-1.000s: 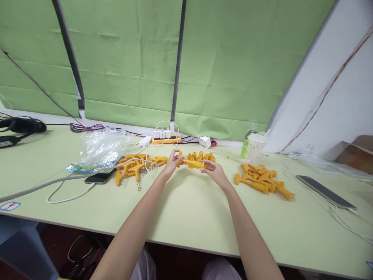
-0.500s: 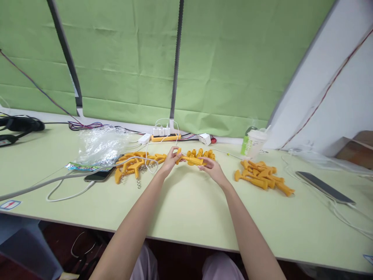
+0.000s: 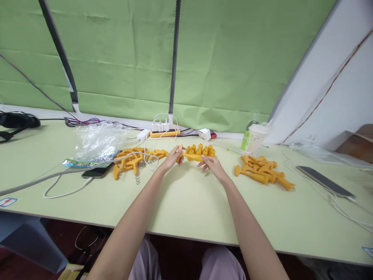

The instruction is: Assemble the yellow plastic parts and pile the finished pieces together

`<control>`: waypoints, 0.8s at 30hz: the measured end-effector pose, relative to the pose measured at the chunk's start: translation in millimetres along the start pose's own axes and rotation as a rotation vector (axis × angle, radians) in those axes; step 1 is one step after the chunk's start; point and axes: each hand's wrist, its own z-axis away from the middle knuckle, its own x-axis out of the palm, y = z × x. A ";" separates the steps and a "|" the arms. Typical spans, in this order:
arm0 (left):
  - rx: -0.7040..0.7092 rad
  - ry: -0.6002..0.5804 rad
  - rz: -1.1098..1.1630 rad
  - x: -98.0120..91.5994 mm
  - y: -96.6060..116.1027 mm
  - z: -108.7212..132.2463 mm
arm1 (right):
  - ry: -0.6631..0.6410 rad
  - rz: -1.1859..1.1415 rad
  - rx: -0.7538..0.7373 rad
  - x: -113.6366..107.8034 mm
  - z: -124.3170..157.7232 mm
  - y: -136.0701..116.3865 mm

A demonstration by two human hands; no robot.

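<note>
Between my hands, above the middle of the table, is a yellow plastic corkscrew [image 3: 194, 157] held level. My left hand [image 3: 172, 159] is closed on its T-shaped handle. At the other end, my right hand [image 3: 215, 167] pinches the sleeve between thumb and finger, its lower fingers hanging loose. Just behind stand several yellow corkscrew sleeves [image 3: 210, 149] in a cluster. Left of them lies a pile of yellow corkscrew handles [image 3: 134, 162], with metal spirals showing. To the right, a heap of yellow corkscrews [image 3: 264, 171] has handles and sleeves together.
A phone [image 3: 97, 172] with a white cable and some clear plastic wrap [image 3: 97, 140] lie on the left. Behind is a power strip [image 3: 164, 133] with chargers. A drink cup [image 3: 256, 138] and another phone [image 3: 325, 181] are on the right. Cables cross the left pile.
The corkscrew's handle and sleeve have come a little closer together. My right-hand fingers have shifted on the sleeve end and some have loosened. The view has tilted slightly.
</note>
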 end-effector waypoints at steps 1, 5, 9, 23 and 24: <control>0.000 0.006 0.006 0.0 0.3 -0.5 | 0.004 -0.004 0.004 -0.1 -0.7 0.9; 0.006 -0.018 0.024 -0.8 5.0 -0.7 | 0.009 -0.019 0.016 -0.5 -2.7 2.4; 0.017 -0.004 -0.012 0.0 10.7 3.1 | -0.002 -0.011 0.024 0.1 -3.1 1.8; 0.029 0.168 -0.205 8.0 9.9 3.6 | -0.034 -0.003 0.017 3.8 -1.0 -1.2; 0.028 0.170 -0.208 8.0 10.4 3.9 | -0.031 -0.004 0.022 4.5 -0.7 -2.5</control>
